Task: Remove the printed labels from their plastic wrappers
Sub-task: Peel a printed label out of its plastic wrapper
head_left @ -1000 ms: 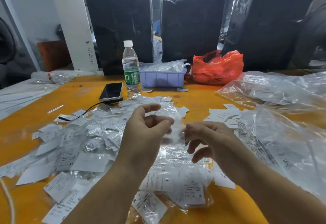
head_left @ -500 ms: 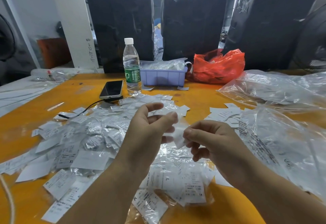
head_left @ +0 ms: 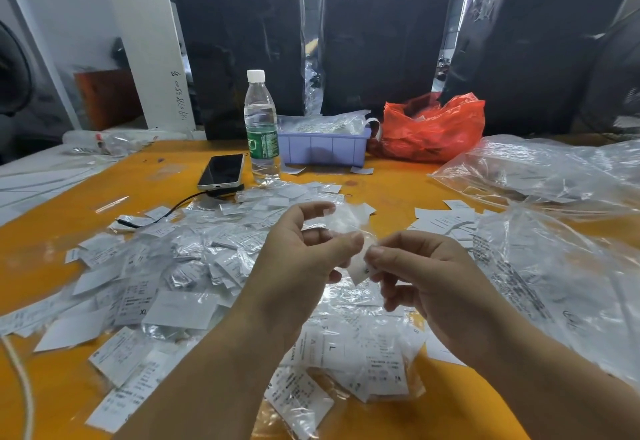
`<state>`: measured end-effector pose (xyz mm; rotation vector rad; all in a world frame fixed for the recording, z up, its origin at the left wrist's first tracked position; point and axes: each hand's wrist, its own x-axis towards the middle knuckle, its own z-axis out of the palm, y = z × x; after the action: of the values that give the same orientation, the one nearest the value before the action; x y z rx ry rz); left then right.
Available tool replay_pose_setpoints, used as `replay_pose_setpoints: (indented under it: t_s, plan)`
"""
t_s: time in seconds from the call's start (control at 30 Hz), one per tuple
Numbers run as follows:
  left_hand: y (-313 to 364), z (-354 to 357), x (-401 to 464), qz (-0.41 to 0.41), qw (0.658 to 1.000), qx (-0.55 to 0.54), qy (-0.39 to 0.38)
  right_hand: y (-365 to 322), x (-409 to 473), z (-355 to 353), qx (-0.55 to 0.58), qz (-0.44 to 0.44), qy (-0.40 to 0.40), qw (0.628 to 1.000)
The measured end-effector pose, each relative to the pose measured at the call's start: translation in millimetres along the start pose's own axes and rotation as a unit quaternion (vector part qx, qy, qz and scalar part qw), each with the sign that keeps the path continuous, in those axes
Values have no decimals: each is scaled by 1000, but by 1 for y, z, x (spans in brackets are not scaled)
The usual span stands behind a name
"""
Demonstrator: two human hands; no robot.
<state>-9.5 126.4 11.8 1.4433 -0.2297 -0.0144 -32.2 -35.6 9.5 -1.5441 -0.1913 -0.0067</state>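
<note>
Above the middle of the orange table (head_left: 62, 218), my left hand (head_left: 298, 259) pinches a small clear plastic wrapper (head_left: 346, 219) between thumb and fingers. My right hand (head_left: 426, 277) pinches a white printed label (head_left: 358, 271) that sticks out of the wrapper's lower end, right beside my left thumb. A heap of wrapped and loose labels (head_left: 166, 277) covers the table under and to the left of my hands. A small stack of bare labels (head_left: 443, 219) lies to the right.
A water bottle (head_left: 261, 128), a phone (head_left: 221, 171) on a cable, a purple tray (head_left: 323, 148) and a red bag (head_left: 433, 128) stand behind the heap. Large clear plastic bags (head_left: 554, 266) fill the right side. Black wrapped bales (head_left: 381, 48) line the back.
My hands have come closer together and risen slightly. The wrapper now stands up from my left fingers and the label shows below it in my right fingers.
</note>
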Motion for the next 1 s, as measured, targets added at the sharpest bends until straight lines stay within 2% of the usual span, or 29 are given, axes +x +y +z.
replay_pose_setpoints:
  t_s: [0.27,0.47,0.6,1.0]
  plan:
    - [6,2,-2,-64,992,52,-92,-2,1,-1,-20,-20,36,999]
    - [4,-3,0,-56,998,30,-10,0,2,-4,-5,-52,80,995]
    - [5,-5,3,-67,998,-8,17,0,4,-6,24,-66,101,992]
    - [4,-1,0,-79,996,-19,-25,-1,3,-5,80,-59,78,992]
